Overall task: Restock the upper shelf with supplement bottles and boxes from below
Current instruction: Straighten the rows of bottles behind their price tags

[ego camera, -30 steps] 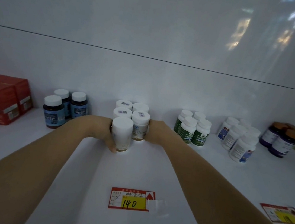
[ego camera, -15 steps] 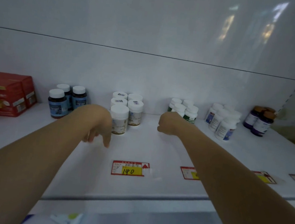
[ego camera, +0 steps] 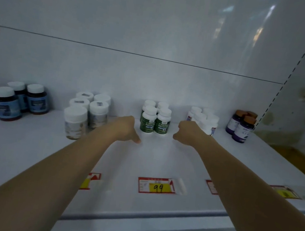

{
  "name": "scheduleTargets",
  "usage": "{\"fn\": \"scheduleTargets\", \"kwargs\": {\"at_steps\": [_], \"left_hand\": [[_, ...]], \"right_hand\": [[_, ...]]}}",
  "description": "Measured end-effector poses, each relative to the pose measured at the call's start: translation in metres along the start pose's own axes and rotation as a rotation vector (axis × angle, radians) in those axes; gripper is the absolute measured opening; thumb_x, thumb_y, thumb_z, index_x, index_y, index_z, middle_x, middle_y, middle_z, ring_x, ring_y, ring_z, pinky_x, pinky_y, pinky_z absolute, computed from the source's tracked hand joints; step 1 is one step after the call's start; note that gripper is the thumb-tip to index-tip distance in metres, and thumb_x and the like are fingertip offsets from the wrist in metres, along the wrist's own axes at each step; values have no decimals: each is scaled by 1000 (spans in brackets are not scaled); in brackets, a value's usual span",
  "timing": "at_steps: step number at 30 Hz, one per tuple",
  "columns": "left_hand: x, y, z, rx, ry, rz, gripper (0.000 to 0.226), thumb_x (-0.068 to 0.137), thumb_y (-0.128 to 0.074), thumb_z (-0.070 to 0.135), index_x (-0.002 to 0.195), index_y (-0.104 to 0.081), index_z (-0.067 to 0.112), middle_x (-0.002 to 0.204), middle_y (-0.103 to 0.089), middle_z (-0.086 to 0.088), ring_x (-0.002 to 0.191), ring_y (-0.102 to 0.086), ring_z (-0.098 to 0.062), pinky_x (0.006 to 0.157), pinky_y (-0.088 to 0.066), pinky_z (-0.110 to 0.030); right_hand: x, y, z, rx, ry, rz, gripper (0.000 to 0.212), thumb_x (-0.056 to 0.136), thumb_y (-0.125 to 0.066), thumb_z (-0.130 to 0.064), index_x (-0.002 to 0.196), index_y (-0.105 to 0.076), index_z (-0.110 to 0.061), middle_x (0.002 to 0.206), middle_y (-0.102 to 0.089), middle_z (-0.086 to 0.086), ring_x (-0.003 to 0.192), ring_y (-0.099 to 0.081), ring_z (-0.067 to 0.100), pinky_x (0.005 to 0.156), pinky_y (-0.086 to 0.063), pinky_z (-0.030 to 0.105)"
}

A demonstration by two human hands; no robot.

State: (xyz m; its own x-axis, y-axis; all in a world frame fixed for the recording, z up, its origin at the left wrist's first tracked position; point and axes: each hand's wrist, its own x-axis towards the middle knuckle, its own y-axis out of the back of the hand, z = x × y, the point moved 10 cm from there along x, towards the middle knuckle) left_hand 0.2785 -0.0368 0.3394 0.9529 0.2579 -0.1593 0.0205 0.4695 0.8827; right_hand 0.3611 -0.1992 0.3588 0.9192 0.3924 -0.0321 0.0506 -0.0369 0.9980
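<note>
On the white shelf (ego camera: pixel 161 160) stand groups of supplement bottles. White-capped pale bottles (ego camera: pixel 86 113) cluster left of centre, and the front one stands forward of the rest. Green-labelled bottles (ego camera: pixel 155 119) stand in the middle. My left hand (ego camera: pixel 127 129) hangs just left of the green bottles, fingers curled down, holding nothing. My right hand (ego camera: pixel 187 133) hovers to their right with its fingers curled in, empty, in front of white bottles with blue and red labels (ego camera: pixel 204 121).
Dark blue-labelled bottles (ego camera: pixel 19 100) stand at the far left, purple bottles with brown caps (ego camera: pixel 241 125) at the far right. Price tags lie along the shelf's front, one reading 99 (ego camera: pixel 157 186). A perforated upright (ego camera: pixel 293 70) bounds the right side.
Both hands let go of the white-capped bottles and shifted right, to either side of the green bottles. The view also swung right, so the red boxes left the frame.
</note>
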Motion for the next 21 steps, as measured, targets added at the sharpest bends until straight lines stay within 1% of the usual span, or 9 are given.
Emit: {"fn": "scheduleTargets", "kwargs": {"at_steps": [2,4,6,7,9,10,12,16,21], "left_hand": [[14,-7,3,-44,35,16,68,81,-72,30,134,-38,4,143,-45,-11,126,-47,-25,86,-38,-25],[25,-9,7,-83,65,50,73,80,-73,31,137,-36,4,143,-44,-11,126,-47,-25,78,-34,-22],[35,-10,12,-148,73,95,77,78,-76,31,138,-35,6,143,-45,-10,127,-46,-24,78,-31,-20],[38,-9,16,-186,64,113,74,78,-77,28,138,-38,7,141,-47,-9,126,-47,-23,78,-31,-19],[46,-7,22,-220,42,139,69,76,-78,21,135,-44,8,138,-51,-9,124,-50,-23,79,-31,-19],[50,-7,24,-216,33,143,68,75,-79,17,134,-46,8,137,-52,-10,123,-50,-23,80,-31,-19],[55,-10,23,-207,26,131,64,75,-78,11,132,-49,7,136,-54,-10,123,-50,-24,81,-32,-19],[62,-15,17,-175,39,87,61,77,-74,9,132,-48,8,135,-54,-10,121,-51,-24,82,-32,-19],[67,-17,14,-147,27,66,52,80,-70,7,129,-50,7,128,-58,-12,116,-54,-26,80,-34,-19]], "right_hand": [[16,-9,6,21,24,-11,39,95,-49,-17,130,-49,-1,133,-53,15,121,-52,28,94,-44,29],[32,-19,9,56,51,-21,36,94,-48,-15,128,-49,-3,130,-54,15,118,-53,28,85,-44,29],[45,-24,9,90,71,-21,37,93,-48,-14,129,-46,-5,128,-54,15,116,-54,29,78,-41,28],[50,-27,9,111,76,-29,41,92,-48,-14,132,-44,-6,128,-54,15,115,-54,29,78,-42,29],[57,-31,7,128,95,-38,45,92,-48,-13,136,-41,-6,129,-54,16,117,-54,31,86,-46,32],[60,-31,4,124,111,-38,44,93,-47,-13,136,-41,-5,130,-54,17,118,-54,32,92,-46,34],[64,-31,1,127,136,-31,40,93,-45,-11,133,-45,-3,129,-55,19,118,-54,34,96,-46,37],[68,-31,-6,101,172,-17,30,96,-41,-13,123,-51,-4,122,-60,18,111,-57,35,92,-45,38],[73,-34,-15,83,204,-8,26,96,-41,-17,116,-55,-8,117,-63,13,106,-60,33,90,-44,37]]}}
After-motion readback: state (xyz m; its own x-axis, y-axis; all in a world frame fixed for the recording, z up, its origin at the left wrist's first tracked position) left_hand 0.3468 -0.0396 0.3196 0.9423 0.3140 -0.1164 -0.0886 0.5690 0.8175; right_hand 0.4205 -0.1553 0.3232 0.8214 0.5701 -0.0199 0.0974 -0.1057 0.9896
